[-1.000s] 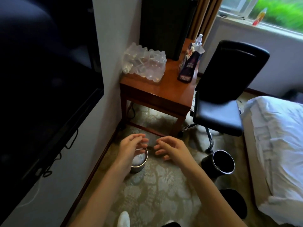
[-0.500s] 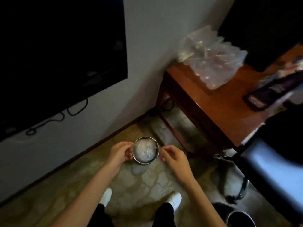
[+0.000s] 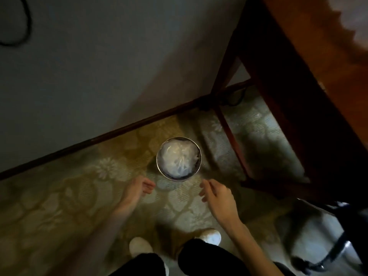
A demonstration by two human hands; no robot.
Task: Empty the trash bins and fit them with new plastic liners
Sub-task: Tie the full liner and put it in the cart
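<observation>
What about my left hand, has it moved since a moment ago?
Yes. The left hand has pulled back off the rim of the bin, toward the shoes, and now hangs clear of it.

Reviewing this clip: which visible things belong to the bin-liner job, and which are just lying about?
Job in hand:
- round metal trash bin
- plastic liner inside it
- left hand and right hand, empty, near the bin, not touching it

Lying about:
- wooden table
- black cable on the wall
- chair base

Patterned carpet (image 3: 59, 206) w/ lined bin (image 3: 178, 177)
</observation>
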